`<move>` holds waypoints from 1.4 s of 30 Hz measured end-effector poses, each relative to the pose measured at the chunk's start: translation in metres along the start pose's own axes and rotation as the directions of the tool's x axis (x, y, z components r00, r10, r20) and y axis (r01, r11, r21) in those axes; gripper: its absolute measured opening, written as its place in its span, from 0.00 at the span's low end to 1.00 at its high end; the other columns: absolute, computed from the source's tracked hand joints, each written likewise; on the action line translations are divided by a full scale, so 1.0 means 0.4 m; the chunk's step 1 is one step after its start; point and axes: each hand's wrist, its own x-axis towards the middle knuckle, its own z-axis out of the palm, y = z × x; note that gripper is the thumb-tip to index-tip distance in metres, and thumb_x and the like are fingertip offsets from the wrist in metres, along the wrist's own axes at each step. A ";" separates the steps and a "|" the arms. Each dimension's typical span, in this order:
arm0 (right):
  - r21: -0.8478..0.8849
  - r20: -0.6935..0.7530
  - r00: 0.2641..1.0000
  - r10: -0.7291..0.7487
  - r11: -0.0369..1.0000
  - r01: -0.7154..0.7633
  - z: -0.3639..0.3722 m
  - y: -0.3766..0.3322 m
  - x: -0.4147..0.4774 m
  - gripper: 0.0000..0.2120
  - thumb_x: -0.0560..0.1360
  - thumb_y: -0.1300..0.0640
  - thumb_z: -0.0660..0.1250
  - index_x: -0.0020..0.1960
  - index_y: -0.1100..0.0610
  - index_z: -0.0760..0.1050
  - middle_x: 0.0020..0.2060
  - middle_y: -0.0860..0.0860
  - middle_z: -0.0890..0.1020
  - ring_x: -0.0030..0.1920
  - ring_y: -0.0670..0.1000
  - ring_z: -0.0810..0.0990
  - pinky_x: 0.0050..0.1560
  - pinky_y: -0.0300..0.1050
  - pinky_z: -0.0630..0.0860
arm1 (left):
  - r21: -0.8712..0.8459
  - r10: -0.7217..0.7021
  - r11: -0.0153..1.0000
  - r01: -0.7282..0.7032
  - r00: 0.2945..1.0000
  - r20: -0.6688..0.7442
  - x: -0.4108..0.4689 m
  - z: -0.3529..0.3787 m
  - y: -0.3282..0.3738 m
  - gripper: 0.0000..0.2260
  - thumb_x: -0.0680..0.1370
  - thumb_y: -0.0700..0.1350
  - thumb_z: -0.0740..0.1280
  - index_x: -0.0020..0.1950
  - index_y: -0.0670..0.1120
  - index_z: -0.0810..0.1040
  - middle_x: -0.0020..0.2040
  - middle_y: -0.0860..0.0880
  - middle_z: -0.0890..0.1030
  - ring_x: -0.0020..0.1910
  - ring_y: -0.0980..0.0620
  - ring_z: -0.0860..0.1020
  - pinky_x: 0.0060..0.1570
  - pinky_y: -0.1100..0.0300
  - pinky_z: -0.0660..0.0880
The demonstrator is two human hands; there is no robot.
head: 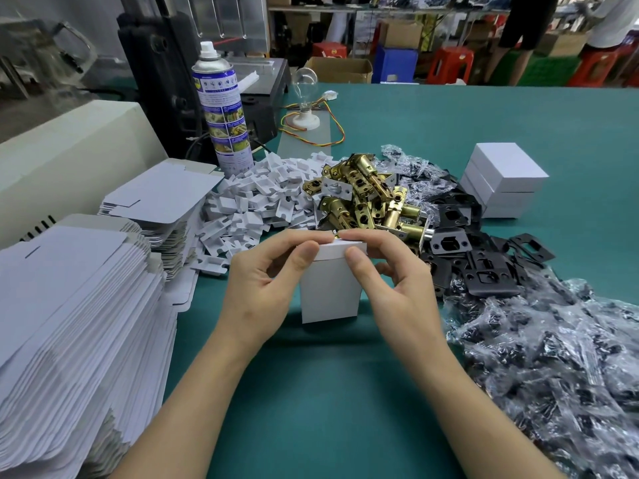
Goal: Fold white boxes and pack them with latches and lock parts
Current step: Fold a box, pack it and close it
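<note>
One white box [328,285] is standing upright on the green surface [311,392], near the middle and just in front of the parts heaps. Two hands are working at its top edge. The left hand [262,288] is pinching the top left corner, thumb on the near face and forefinger lying along the lid. The right hand [390,271] is pinching the top right corner the same way. The other fingers of both hands are curling loosely beside the box walls.

Two stacks of flat box blanks are sitting on the left: a tall near stack [69,323] and a lower far stack [159,202] behind it. Behind the box, four heaps are lying side by side, each too tangled to count:
- White card inserts [256,198] on the left.
- Brass latches [366,198] in the middle, just behind the fingertips.
- Black strike plates [484,264] to the right.
- Clear bags of dark screws [553,357], spreading down the right side.

Finished white boxes [501,181] are sitting stacked at the far right. At least two are showing, though the exact number is unclear. One spray can [221,108] is standing upright behind the inserts, and one light bulb [304,95] is sitting in a white holder beyond it.
</note>
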 end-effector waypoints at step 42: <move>-0.005 0.038 0.999 -0.013 1.000 0.013 -0.005 -0.009 -0.001 0.08 0.81 0.57 0.66 0.58 0.51 0.81 0.53 0.44 0.85 0.57 0.50 0.83 0.58 0.53 0.79 | 0.045 0.005 0.999 -0.004 0.999 -0.037 0.006 0.001 0.010 0.08 0.81 0.52 0.70 0.57 0.59 0.87 0.55 0.57 0.88 0.59 0.49 0.84 0.55 0.63 0.79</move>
